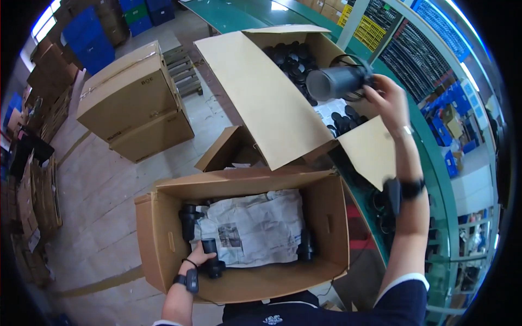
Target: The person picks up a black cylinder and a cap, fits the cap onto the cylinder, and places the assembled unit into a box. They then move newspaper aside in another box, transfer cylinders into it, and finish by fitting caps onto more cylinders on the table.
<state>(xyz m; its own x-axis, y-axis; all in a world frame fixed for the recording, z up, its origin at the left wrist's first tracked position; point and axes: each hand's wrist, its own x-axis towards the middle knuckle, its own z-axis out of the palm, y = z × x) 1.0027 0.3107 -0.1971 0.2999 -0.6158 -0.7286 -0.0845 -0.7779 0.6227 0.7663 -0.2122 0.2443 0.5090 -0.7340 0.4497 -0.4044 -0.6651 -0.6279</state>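
My left hand (199, 255) is down in the near cardboard box (244, 290), fingers closed round a black cylinder with a wider ringed end (211, 251). It stands at the box's left front corner, by a sheet of newspaper (261, 223) that covers the middle. Raised over the far open box (266, 92), my right hand (387, 99) grips a dark grey cylinder with an open, pale end (338, 82). Thin black loops hang about it. Below lie many black round pieces (293, 62).
More black cylindrical parts (188, 220) sit along the near box's left side, and one (306, 245) at its right. Closed cartons (130, 103) are stacked on the floor at left. A green bench (435, 179) curves along the right, with shelves (413, 60) behind it.
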